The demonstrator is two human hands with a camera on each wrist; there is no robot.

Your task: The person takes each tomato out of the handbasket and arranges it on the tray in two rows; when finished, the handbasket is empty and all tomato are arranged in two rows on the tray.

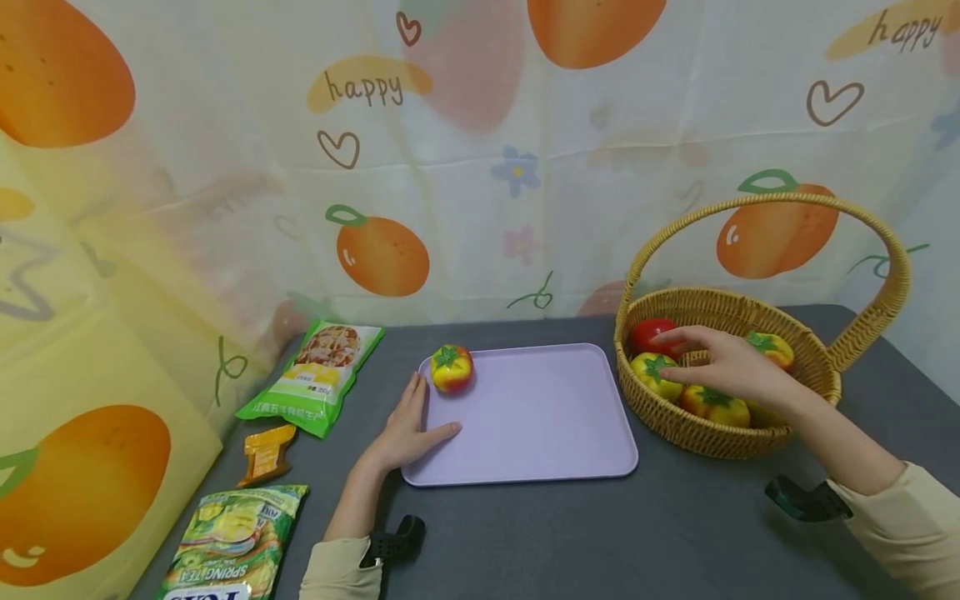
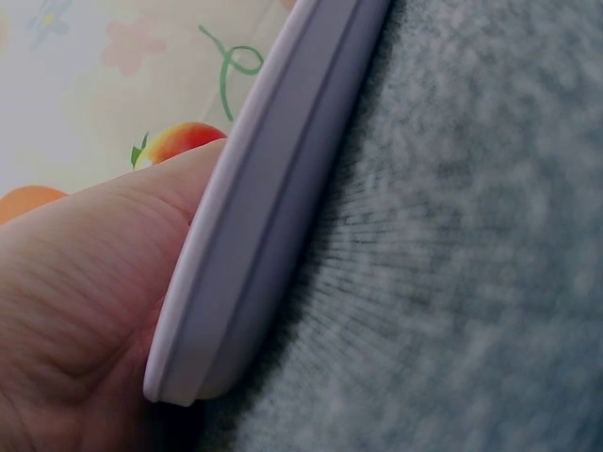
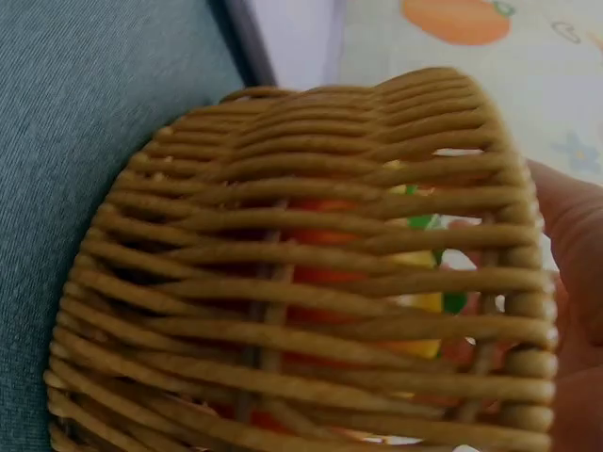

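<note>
Yellow fruit (image 1: pixel 647 378): lay in the open-topped basket (image 1: pixel 716 446), leaves upward. Right grip (image 1: pixel 723 364): hung over it, fingers and thumb apart. Tray (image 1: pixel 536 421): long axis ran left-right, right edge just beside basket; left grip (image 1: pixel 405 435), fingers straight, touched left edge. Tray fruit (image 1: pixel 452 369), one; basket fruit, at least four; packets (image 1: pixel 322 371), three.

The left forearm (image 1: pixel 351 504) reaches from the near side toward the far side, its left hand (image 1: pixel 405 432) laid with fingers (image 1: pixel 412 398) extended far and thumb (image 1: pixel 442 432) spread to the right. The right forearm (image 1: pixel 840 433) slants in from the near right, its right hand (image 1: pixel 723 362) pointing left, palm down, fingers loosely bent. Both sleeves (image 1: pixel 911 517) leave the wrists bare.
</note>
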